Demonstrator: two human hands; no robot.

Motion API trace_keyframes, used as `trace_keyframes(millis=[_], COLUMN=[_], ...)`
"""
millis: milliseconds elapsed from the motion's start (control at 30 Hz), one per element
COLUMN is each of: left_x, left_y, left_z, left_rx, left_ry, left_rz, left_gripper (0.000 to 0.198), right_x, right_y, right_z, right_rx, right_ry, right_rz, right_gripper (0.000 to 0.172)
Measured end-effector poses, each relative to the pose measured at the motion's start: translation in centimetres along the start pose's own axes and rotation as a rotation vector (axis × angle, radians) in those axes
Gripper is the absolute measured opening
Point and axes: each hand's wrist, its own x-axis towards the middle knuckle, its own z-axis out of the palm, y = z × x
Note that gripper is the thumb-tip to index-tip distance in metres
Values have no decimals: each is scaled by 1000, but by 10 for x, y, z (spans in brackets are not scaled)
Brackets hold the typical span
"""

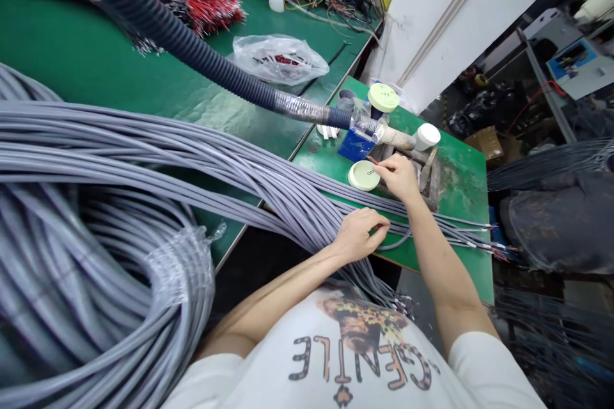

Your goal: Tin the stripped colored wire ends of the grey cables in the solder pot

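Observation:
My right hand (399, 176) pinches thin wire ends (370, 172) between thumb and fingers, just over a round pale-green dish (363, 176). A little red shows at the fingertips too. Curled over a thick bundle of grey cables (292, 195) is my left hand (362, 231), thumb and fingers close together. What it grips, if anything, is hidden. One grey cable (400, 241) bends in a loop beside it. The bundle's stripped ends (499, 249) lie at the right side of the green table.
A ribbed black hose (192, 51) arches across to a nozzle (396, 138) near my right hand. Around it stand a blue box (355, 146), a yellow-green lidded container (382, 97) and a white cup (426, 136). A large cable coil (177, 281) fills the left; a plastic bag (281, 61) lies behind.

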Motion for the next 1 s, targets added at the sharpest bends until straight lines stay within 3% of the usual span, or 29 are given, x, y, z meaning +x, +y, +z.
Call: trace_keyframes(millis=[233,400,533,667,833,1000], left_x=[1,0,1,0,0,0], left_y=[-2,-1,0,0,0,0], left_z=[0,0,-1,-1,-1,-1], left_rx=[13,-5,-13,-16,-8,-8], left_ry=[-7,-2,3,10,16,19], left_rz=[11,12,15,26,25,28], left_gripper=[13,12,12,13,14,13], right_x=[3,2,-2,-9,-14,-14], right_y=[-3,0,29,68,94,101], right_z=[17,4,-26,-45,-43,-37], right_rx=[-179,-179,-204,-322,-456,-478], right_ry=[-55,-18,108,178,117,93], right_rz=[65,45,78,247,404,424], right_gripper=[17,19,23,28,33,33])
